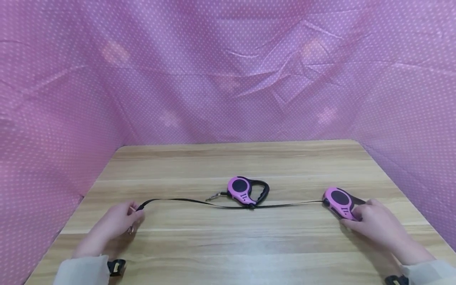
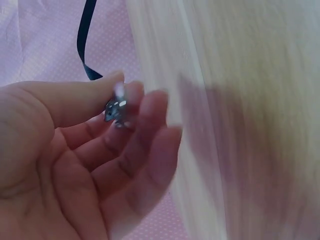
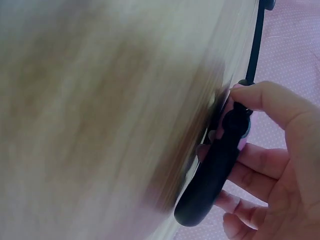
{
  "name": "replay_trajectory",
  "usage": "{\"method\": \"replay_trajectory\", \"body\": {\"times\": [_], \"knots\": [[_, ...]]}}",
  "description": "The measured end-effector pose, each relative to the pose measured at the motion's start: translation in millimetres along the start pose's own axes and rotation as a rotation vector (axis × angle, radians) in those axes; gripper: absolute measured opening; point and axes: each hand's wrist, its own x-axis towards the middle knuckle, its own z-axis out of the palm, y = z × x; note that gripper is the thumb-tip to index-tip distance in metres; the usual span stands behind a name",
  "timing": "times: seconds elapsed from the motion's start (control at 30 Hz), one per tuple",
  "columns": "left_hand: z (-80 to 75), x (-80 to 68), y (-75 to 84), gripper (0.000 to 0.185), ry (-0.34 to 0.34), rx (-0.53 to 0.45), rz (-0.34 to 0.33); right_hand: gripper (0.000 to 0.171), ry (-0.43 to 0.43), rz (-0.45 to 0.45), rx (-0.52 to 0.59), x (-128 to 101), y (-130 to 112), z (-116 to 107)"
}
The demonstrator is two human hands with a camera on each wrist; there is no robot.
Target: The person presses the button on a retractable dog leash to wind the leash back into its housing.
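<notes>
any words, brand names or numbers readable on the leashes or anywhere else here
None can be read.
Pink and black retractable leash case in the middle: only three short slanted ridges, no letters.
Pink and black retractable leash case under the right hand: no readable print.
Pink dotted cloth backdrop: white dots only.
Both wrist views: too blurred to show print.

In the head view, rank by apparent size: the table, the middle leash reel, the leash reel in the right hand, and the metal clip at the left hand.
1. Table.
2. Middle leash reel.
3. Right leash reel, partly hidden by the right hand, so this order is unsure.
4. Metal clip at the left hand.
</notes>
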Motion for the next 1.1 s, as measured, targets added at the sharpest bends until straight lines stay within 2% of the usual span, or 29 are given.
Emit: {"method": "replay_trajectory", "body": {"times": [0.17,0.27,0.4,0.57,0.7,0.8,1.0,1.1], "knots": [[-0.4,-0.1,3.5,0.032,0.029,-0.029,-0.005,0.044,0.018,-0.024,-0.004,2,-5,-1],[-1.0,0.4,4.9,0.035,0.035,-0.043,-0.002,0.046,-0.035,0.02,0.067,3,-7,-2],[-0.8,1.7,6.8,0.037,0.049,-0.013,0.003,0.044,-0.11,0.088,0.202,5,-9,-3],[1.4,2.1,8.6,0.041,0.056,-0.023,-0.023,0.042,-0.161,0.104,0.279,7,-8,-2],[0.2,3.7,8.1,0.044,0.076,-0.002,-0.041,0.042,-0.222,0.095,0.249,7,-6,0],[-2.3,4.1,6.6,0.046,0.093,0.007,-0.065,0.041,-0.23,0.075,0.23,6,-6,1],[-7.8,2.5,3.4,0.045,0.121,0.003,-0.108,0.042,-0.162,0.045,0.172,3,-9,-3],[-8.7,3.1,3.1,0.045,0.129,0.028,-0.102,0.044,-0.108,0.028,0.113,4,-9,-7]]}}
